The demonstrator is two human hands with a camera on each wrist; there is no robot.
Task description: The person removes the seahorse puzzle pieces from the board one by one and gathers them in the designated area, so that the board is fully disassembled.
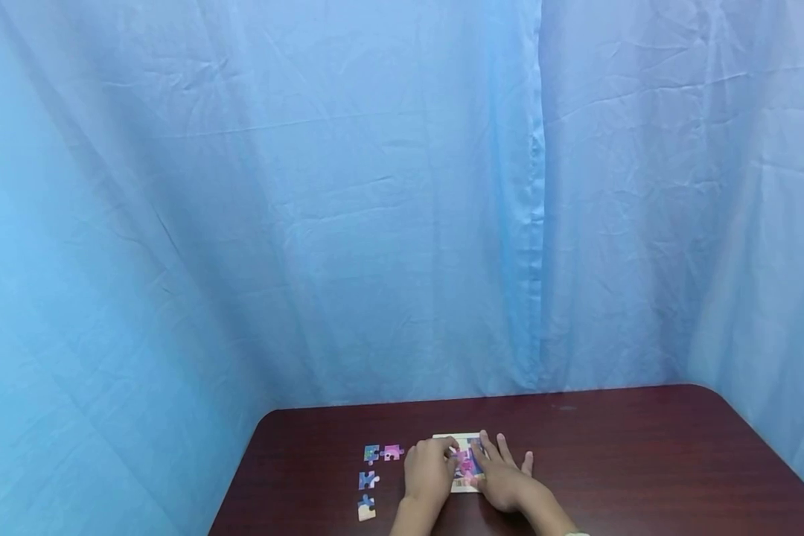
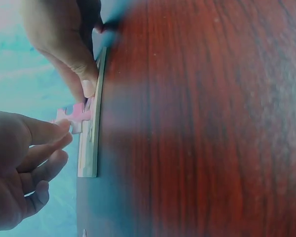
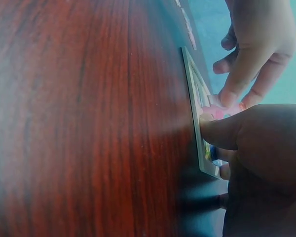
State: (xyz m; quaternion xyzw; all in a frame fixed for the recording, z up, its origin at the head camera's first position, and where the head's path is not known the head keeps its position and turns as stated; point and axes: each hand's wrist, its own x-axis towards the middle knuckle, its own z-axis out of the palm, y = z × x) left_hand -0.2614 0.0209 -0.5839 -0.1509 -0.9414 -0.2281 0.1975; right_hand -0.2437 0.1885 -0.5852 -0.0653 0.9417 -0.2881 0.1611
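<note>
A small puzzle board (image 1: 467, 463) with a pale frame lies on the dark red table (image 1: 630, 454) near its front edge. My left hand (image 1: 442, 455) is at the board's left side. In the left wrist view its fingertips (image 2: 61, 129) pinch a pink puzzle piece (image 2: 78, 116) tilted up off the board (image 2: 90, 148). My right hand (image 1: 497, 455) lies flat on the board's right part with fingers spread. In the right wrist view its thumb (image 3: 214, 131) presses on the board (image 3: 196, 106) beside the pink piece (image 3: 218, 112).
Several loose puzzle pieces lie left of the board: a blue-green one (image 1: 371, 452), a pink one (image 1: 393, 451), a blue one (image 1: 368, 480) and a pale one (image 1: 366, 508). A blue curtain (image 1: 375, 208) hangs behind and beside the table.
</note>
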